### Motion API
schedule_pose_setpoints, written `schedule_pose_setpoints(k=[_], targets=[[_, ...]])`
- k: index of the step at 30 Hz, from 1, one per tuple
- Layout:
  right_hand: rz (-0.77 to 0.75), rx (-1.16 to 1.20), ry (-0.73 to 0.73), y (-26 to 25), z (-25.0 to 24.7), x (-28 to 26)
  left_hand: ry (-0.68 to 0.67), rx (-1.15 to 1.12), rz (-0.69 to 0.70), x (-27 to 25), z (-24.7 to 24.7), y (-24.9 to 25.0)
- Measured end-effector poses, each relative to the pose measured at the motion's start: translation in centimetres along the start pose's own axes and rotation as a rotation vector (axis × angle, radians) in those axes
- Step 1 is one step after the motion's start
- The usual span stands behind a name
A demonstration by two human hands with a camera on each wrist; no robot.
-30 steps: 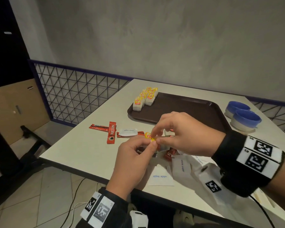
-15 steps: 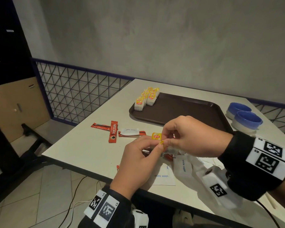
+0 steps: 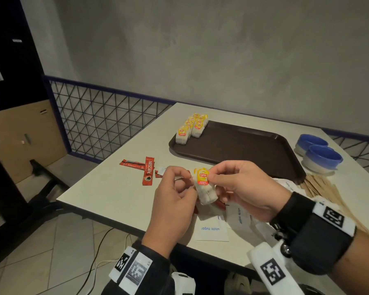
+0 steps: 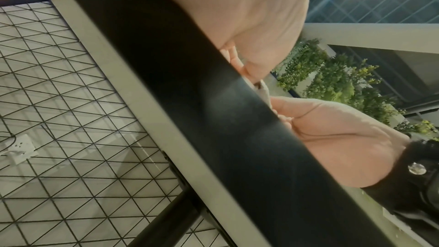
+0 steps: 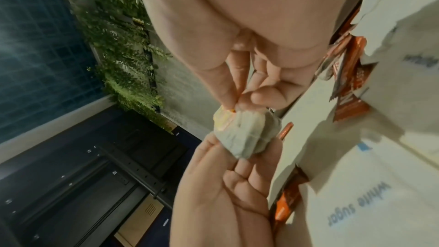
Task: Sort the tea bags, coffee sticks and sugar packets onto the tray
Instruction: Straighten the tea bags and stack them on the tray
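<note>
Pinching a small stack of tea bags [image 3: 205,188] by its yellow tag, the right hand [image 3: 241,186] holds it above the tabletop [image 3: 115,194]; the left hand [image 3: 175,201] curls against its lower side. Beyond both hands lies the tray [image 3: 243,150], nearer the right.

The head camera looks forward and down from above onto the counter [image 3: 115,194], toward the grey wall. The left wrist camera sits below the counter [image 4: 213,119] edge, looking up along the palm. The right wrist camera looks closely along the fingers [image 5: 228,82], just above the counter [image 5: 320,119]. All three views share the two hands meeting at the counter's near edge.
</note>
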State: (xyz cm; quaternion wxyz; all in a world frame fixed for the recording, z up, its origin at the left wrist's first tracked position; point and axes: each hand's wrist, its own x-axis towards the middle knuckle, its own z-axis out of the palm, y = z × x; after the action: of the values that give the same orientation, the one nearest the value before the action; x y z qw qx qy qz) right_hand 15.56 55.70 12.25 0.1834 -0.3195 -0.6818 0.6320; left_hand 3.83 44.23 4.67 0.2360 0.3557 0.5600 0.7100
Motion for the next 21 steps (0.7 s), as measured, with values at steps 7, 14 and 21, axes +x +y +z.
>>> schedule_pose_setpoints(k=[7,14,21], targets=[[0.025,0.12,0.064,0.6,0.6,0.4,0.018,-0.039,-0.01,-0.4,0.1,1.0],[-0.021,-0.139,0.024,-0.1,0.4,0.0,0.074,0.046,0.033,-0.6,0.2,1.1],[-0.167,-0.485,-0.191,-2.8,-0.9,1.4,0.067,0.105,0.081,-0.8,0.7,1.5]])
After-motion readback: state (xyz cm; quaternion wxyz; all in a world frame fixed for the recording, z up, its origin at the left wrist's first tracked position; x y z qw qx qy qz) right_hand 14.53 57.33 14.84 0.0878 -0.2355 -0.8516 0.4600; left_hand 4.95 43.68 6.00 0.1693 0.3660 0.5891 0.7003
